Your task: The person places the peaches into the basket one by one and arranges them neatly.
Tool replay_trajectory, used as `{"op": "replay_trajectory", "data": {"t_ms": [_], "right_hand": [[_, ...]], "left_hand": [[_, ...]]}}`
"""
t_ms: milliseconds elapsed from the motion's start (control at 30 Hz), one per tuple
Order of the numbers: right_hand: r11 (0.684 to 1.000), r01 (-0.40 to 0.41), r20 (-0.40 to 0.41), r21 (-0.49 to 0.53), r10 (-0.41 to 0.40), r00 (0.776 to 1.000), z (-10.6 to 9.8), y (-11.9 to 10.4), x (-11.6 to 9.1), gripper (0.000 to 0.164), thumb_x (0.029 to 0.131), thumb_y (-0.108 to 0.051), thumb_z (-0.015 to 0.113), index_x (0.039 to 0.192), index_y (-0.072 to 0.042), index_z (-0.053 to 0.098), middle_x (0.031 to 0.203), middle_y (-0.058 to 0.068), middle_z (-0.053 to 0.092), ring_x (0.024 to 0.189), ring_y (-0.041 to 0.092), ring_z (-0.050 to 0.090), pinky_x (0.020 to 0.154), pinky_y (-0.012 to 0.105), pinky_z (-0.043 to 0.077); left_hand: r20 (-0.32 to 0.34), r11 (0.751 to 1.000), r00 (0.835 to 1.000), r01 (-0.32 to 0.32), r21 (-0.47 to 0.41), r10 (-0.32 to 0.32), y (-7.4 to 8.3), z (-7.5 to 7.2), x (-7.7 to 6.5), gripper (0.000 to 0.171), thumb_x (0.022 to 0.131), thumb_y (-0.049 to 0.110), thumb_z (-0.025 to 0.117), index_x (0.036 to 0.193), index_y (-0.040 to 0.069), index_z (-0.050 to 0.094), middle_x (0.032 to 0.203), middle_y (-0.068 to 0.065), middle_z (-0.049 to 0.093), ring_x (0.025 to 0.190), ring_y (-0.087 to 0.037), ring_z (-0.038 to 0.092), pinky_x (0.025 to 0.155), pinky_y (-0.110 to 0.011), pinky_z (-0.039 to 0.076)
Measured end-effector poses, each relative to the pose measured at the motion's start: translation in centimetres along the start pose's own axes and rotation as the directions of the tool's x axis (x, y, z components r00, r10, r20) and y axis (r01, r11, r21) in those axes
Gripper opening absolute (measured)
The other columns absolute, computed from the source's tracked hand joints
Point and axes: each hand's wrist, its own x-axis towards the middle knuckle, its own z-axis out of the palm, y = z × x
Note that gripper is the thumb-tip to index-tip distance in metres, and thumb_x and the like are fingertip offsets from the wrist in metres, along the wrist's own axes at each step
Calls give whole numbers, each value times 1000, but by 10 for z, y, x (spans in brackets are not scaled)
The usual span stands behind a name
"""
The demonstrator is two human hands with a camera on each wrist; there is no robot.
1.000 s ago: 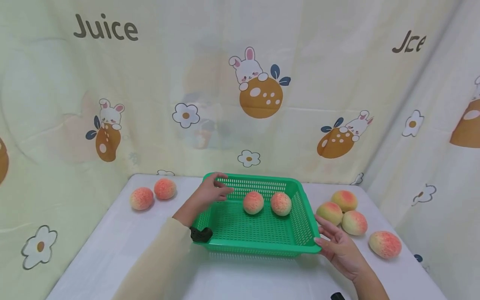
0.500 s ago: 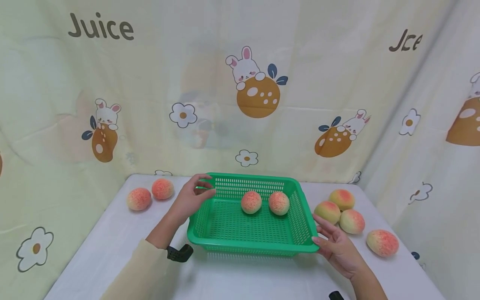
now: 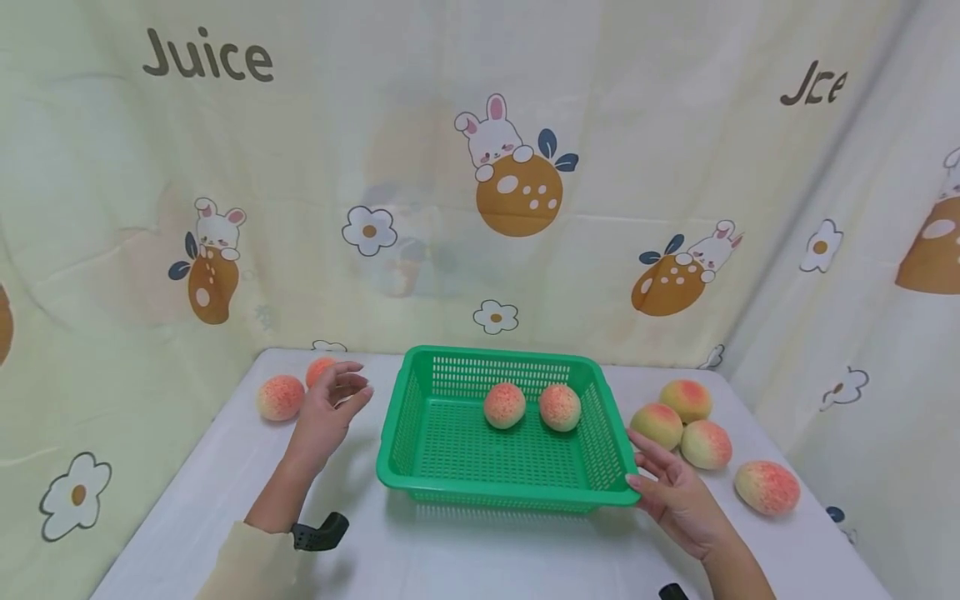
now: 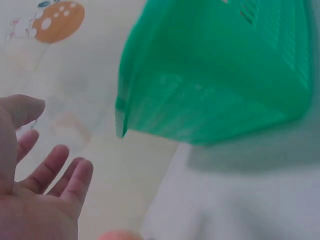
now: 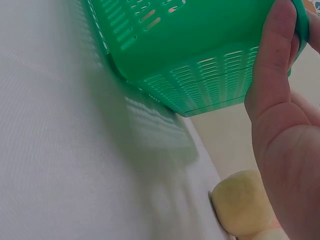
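Observation:
A green plastic basket stands on the white table, with two peaches inside, a left one and a right one. At its right rim my right hand grips the edge; in the right wrist view the thumb lies on the near side of the rim and fingers show behind it. My left hand is in the air to the left of the basket, holding nothing, its fingers loosely bent. Just behind it is a peach, partly hidden by the hand, and beside that sits another peach.
To the right of the basket several more fruits rest on the table: a yellowish one, a second, a pale peach and a separate peach. A printed curtain hangs behind the table.
My left hand has moved left, from over the basket's left rim to beside the two peaches on the left. The right hand stays on the basket, and the basket has not visibly moved.

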Motion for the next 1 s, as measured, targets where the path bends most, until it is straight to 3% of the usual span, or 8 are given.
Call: {"op": "replay_trajectory", "data": {"t_ms": [367, 500, 633, 733, 867, 1000], "right_hand": [[1000, 11, 13, 2, -11, 1000, -1, 3, 0, 69, 102, 8, 48, 163, -13, 25, 122, -3, 63, 106, 10, 70, 90, 30, 61], [1000, 13, 6, -4, -13, 1000, -1, 3, 0, 69, 102, 8, 49, 163, -13, 25, 121, -3, 62, 105, 10, 70, 89, 29, 61], [1000, 14, 18, 1, -14, 1000, -2, 3, 1, 69, 102, 8, 48, 163, -13, 24, 122, -3, 62, 106, 10, 70, 90, 29, 61], [1000, 17, 24, 3, -17, 1000, -3, 3, 1, 69, 103, 9, 47, 163, -12, 24, 122, -3, 62, 107, 10, 70, 90, 29, 61], [1000, 16, 18, -2, -16, 1000, -3, 4, 1, 68, 103, 9, 47, 163, -12, 24, 122, -3, 62, 107, 10, 70, 90, 29, 61], [1000, 8, 5, -9, -8, 1000, -3, 4, 0, 68, 103, 8, 48, 163, -13, 25, 120, -4, 61, 106, 9, 69, 90, 29, 61]], "left_hand": [[-77, 993, 997, 32, 111, -23, -31, -24, -5, 49, 101, 21, 66, 145, 10, 48, 139, -15, 56, 132, -28, 55, 114, -47, 47], [-117, 990, 993, 39, 139, -23, -43, -36, -6, 49, 102, 23, 65, 146, 11, 47, 138, -15, 56, 131, -27, 55, 107, -22, 49], [-199, 993, 980, 41, 108, -19, -51, -51, -5, 47, 102, 23, 65, 144, 10, 49, 136, -14, 58, 128, -23, 55, 93, -2, 42], [-254, 994, 966, 70, 88, -45, -54, -61, -4, 47, 102, 31, 64, 143, 13, 50, 135, -9, 58, 127, -18, 55, 93, -3, 44], [-270, 986, 959, 118, 117, -83, -56, -74, -3, 50, 103, 41, 60, 145, 16, 51, 138, -5, 57, 130, -16, 52, 99, -10, 47], [-294, 986, 954, 95, 137, -51, -62, -84, 1, 45, 104, 36, 60, 141, 11, 55, 137, -7, 58, 125, -13, 52, 96, -6, 45]]}}
